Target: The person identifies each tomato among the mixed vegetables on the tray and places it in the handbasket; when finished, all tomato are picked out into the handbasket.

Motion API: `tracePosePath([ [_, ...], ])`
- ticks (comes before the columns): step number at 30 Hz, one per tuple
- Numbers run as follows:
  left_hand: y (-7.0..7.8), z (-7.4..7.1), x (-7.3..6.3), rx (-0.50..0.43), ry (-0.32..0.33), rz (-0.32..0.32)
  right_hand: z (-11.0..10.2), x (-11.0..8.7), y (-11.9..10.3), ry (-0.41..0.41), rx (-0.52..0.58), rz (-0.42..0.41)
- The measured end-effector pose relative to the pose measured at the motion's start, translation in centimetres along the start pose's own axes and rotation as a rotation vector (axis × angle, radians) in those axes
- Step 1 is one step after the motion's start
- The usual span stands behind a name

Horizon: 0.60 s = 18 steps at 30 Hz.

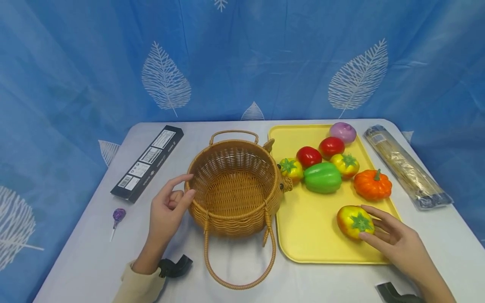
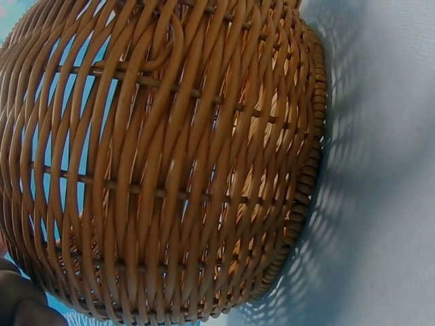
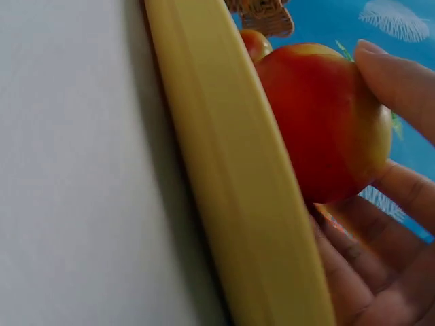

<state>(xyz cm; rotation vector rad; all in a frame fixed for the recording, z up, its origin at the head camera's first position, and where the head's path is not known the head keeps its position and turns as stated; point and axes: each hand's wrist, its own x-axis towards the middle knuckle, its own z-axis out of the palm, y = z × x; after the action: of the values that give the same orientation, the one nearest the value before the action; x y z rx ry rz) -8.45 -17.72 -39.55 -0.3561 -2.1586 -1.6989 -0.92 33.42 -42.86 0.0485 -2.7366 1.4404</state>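
Yellow-red fruit (image 1: 349, 219) | pinched in right hand (image 1: 402, 244) | left hand (image 1: 166, 212) grips wicker basket (image 1: 235, 226) rim

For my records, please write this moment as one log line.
left hand: at rim of round brown wicker basket | right hand: holds round red-yellow green-leafed fruit, at rectangular yellow tray | basket: no fruit inside

Soft, even light fills the head view, while the basket (image 2: 170, 163) casts a latticed shadow (image 2: 334, 197) right of centre in the left wrist view.
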Motion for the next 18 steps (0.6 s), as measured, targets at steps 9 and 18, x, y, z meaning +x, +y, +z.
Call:
tracePosePath([
  [9,0.1,0.0,-0.2,-0.022,-0.004,0.010,0.0,0.6,-2.2,0.010,-0.059,-0.074],
  [18,0.0,0.0,-0.1,-0.009,0.001,0.018,0.8,2.9,-4.4,0.024,-0.067,-0.226],
])
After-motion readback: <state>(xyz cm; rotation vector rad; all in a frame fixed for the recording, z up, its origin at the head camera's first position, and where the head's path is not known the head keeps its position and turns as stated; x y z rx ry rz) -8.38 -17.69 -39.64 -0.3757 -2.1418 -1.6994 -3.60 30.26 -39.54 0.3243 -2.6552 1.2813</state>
